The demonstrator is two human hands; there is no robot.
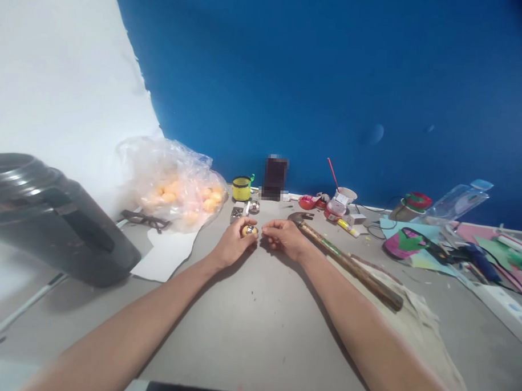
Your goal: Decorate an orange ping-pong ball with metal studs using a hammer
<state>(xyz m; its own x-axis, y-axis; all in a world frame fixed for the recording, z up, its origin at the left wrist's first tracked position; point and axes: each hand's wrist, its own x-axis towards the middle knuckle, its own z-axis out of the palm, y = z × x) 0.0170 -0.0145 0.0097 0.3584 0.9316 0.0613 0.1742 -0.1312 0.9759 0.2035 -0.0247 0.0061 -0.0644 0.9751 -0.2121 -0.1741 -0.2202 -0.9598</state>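
Observation:
My left hand (233, 243) is curled around a small yellow-orange ball (249, 230) with a shiny silver piece on its top, resting on the grey table (248, 320). My right hand (283, 237) sits just right of it, fingers pinched together at the ball's silver piece; what the fingertips hold is too small to make out. A clear plastic bag of orange balls (176, 184) lies to the left behind my left hand. A hammer with a wooden handle (348, 261) lies right beside my right wrist.
A large dark container (50, 216) lies on its side at the left. Black glasses (144, 219), white paper (169, 255), a yellow cup (241, 188), small metal pieces (243, 209), a dark phone (274, 178), craft clutter and coloured papers (434, 241) line the blue wall.

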